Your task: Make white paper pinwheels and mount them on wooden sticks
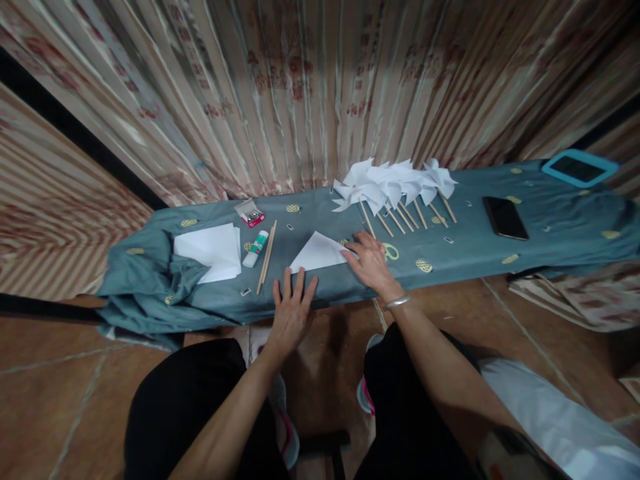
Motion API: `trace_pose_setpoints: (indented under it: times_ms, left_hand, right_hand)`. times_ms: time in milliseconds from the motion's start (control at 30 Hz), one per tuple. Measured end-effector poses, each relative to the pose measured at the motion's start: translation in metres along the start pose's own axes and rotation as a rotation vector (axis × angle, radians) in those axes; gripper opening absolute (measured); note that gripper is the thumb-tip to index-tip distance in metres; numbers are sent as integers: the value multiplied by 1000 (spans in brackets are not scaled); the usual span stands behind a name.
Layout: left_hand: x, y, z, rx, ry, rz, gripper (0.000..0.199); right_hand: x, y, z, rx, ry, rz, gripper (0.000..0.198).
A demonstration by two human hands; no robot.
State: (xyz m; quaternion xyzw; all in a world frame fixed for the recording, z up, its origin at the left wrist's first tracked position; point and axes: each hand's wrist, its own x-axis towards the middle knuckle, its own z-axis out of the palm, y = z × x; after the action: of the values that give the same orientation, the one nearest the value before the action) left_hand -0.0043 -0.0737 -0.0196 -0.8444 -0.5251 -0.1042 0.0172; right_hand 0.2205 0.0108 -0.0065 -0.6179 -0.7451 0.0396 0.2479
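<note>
A white sheet of paper (320, 253), folded into a triangle, lies on the cloth in front of me. My left hand (293, 308) is open, its fingers spread and their tips at the paper's lower left edge. At the right corner of the paper is my right hand (371, 263), with thumb and bent fingers closed on that corner. Beside the right hand are scissors with green handles (391, 251), partly hidden by it. Left of the paper lie several thin wooden sticks (267, 257) and a green and white glue stick (256, 249).
Several white paper pinwheels (367, 183) on sticks lie in a row at the back. White sheets (213, 250) and an open red box of small metal pieces (250, 213) are left. A phone (505, 218) and a blue-framed tablet (580, 167) lie right on the green cloth (465, 250).
</note>
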Motion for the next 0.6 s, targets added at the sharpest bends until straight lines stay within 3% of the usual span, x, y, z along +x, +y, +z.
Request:
trace_pose_setpoints:
  times_ms: [200,300,467,600]
  left_hand:
    - [1,3,0,-17,10,-27,71]
    - [1,2,2,-23,15,-24,71]
    - [0,1,4,-74,49,-35,68]
    - [6,7,-4,-177,157,-82,66]
  right_hand:
    - [7,2,0,71,-9,50,38]
    - [11,2,4,141,-14,61,28]
    - [19,0,7,293,55,106,8]
    - [15,-2,-14,326,195,150,10]
